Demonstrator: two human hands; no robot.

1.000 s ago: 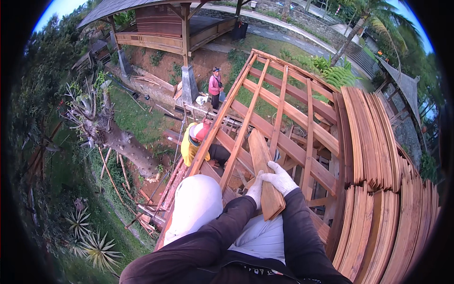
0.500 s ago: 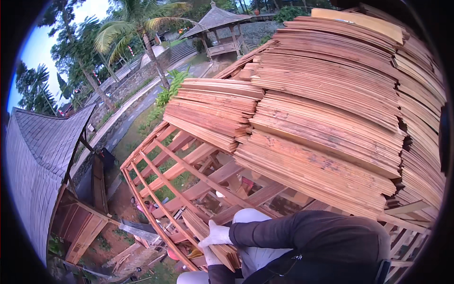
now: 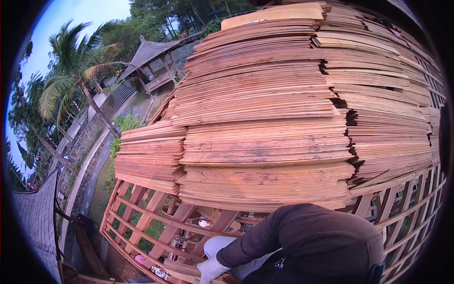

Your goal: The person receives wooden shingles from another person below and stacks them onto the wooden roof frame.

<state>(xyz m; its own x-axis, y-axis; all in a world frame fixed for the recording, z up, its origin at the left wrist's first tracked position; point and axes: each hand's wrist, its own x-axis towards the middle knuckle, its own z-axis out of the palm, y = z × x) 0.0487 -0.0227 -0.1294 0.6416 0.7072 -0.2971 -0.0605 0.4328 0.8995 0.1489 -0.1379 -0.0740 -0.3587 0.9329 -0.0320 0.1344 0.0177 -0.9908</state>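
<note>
The view swings onto the layered reddish wooden roof shingles (image 3: 283, 118). The white-gloved left hand (image 3: 210, 270) now drops low, seemingly gripping a brown wooden shingle (image 3: 182, 269) at the open timber lattice (image 3: 156, 222); its fingers are unclear.

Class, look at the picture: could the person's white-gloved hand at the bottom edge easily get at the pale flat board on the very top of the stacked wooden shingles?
Probably not. The white-gloved hand sits low on the open wooden lattice, while the pale flat board lies far up, beyond the whole spread of stacked reddish wooden shingles.
</note>
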